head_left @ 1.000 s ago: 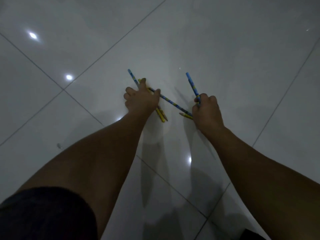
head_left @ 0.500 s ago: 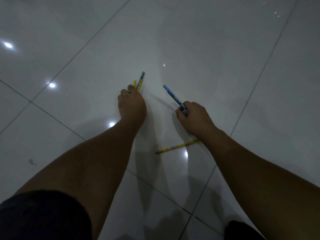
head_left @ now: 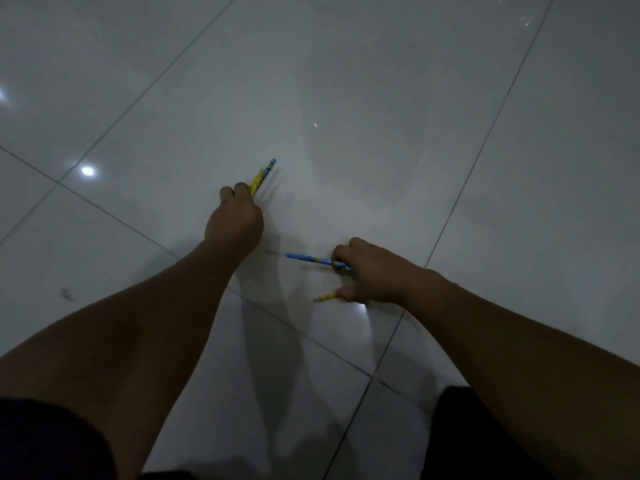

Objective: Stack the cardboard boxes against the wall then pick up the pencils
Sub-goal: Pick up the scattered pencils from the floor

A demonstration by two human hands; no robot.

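Note:
My left hand (head_left: 235, 220) grips a small bunch of pencils (head_left: 262, 175), yellow and blue, whose ends stick out beyond my fingers and point away from me. My right hand (head_left: 372, 271) holds a blue pencil (head_left: 311, 259) that points left, just above the floor. Under the same hand a yellow pencil (head_left: 325, 296) lies on the tile, with my thumb touching its near end; most of it is hidden by the hand. No cardboard boxes are in view.
Glossy grey floor tiles (head_left: 381, 116) with dark grout lines fill the view, with bright light reflections at the left. A small dark smudge (head_left: 67, 294) marks the tile at the left. My dark clothing shows at the bottom edge.
My right hand has swung back toward me and down onto the yellow pencil on the floor, the blue pencil now pointing left. My left hand keeps its bunch.

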